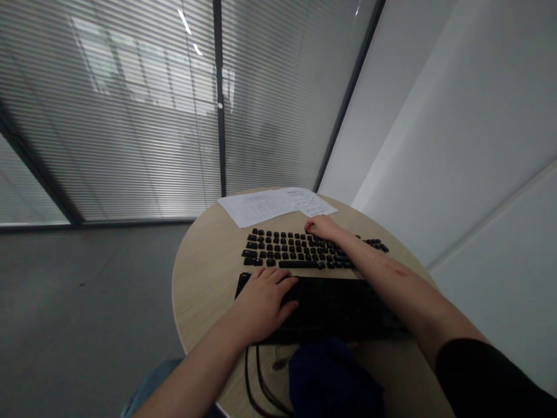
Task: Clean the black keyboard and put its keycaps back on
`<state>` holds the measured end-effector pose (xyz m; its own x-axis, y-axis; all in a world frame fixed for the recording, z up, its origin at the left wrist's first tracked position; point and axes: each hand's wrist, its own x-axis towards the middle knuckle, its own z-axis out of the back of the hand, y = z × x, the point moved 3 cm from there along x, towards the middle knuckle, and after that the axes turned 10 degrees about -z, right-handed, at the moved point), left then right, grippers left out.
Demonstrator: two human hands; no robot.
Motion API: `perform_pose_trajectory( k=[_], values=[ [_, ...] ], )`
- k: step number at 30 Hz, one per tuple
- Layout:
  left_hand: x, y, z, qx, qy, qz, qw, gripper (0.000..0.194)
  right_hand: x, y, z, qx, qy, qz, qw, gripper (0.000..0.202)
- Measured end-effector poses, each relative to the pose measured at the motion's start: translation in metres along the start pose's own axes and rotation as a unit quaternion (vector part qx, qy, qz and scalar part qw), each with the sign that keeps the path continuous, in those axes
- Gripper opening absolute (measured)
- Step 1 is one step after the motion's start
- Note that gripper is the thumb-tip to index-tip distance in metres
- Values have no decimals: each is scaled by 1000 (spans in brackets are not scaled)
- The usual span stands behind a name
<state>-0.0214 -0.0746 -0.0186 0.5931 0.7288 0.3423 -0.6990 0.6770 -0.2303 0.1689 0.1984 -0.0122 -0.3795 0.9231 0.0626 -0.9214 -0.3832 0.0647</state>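
Observation:
Loose black keycaps [287,247] lie in keyboard-like rows on the round wooden table. Below them, nearer the body, sits a black keyboard base [335,307]. My left hand [267,296] rests on the base's left part, palm down, fingers apart, holding nothing. Reaching past the base, my right hand [321,226] is at the top row of keycaps, its fingers curled together. Whatever is between those fingertips is too small to make out. My right forearm covers part of the keycaps on the right and part of the base.
White printed sheets [261,206] lie at the table's [198,278] far edge. A dark blue cloth [333,383], black cables [259,377] and a small dark object are at the near edge. Beyond are glass panels with blinds [152,116] and a white wall [478,116].

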Motion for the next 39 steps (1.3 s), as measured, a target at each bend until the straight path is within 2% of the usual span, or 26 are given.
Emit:
perform_pose_trajectory(
  k=[11, 16, 18, 21, 22, 24, 25, 28, 32, 39],
  values=[
    [0, -3, 1, 11, -5, 3, 1000, 49, -5, 11, 1, 49, -20, 13, 999, 15],
    [-1, -3, 1, 8, -7, 11, 1000, 49, -15, 19, 19, 106, -56, -2, 993, 16],
    [-1, -2, 0, 10, -14, 13, 1000, 52, -30, 19, 31, 138, -84, -14, 987, 16],
    [-1, -1, -2, 10, -15, 18, 1000, 57, -73, 23, 43, 195, -96, -16, 976, 17],
    [-1, -1, -2, 11, -14, 22, 1000, 58, -91, 26, 44, 223, -85, -5, 971, 19],
    [-1, 0, -3, 16, -12, 32, 999, 59, -129, 38, 41, 353, -26, 44, 934, 23],
    [-1, 0, -4, 20, -12, 37, 999, 60, -146, 44, 37, 376, -2, 61, 925, 23],
    [-1, 1, -5, 30, -16, 49, 998, 59, -179, 61, 28, 349, 12, 77, 934, 26],
    [-2, 1, -5, 35, -24, 52, 998, 59, -184, 69, 17, 317, 12, 79, 945, 32],
    [-1, -1, -3, 26, -9, 57, 998, 55, -177, 64, 2, 338, 30, 86, 937, 61]
  ],
)
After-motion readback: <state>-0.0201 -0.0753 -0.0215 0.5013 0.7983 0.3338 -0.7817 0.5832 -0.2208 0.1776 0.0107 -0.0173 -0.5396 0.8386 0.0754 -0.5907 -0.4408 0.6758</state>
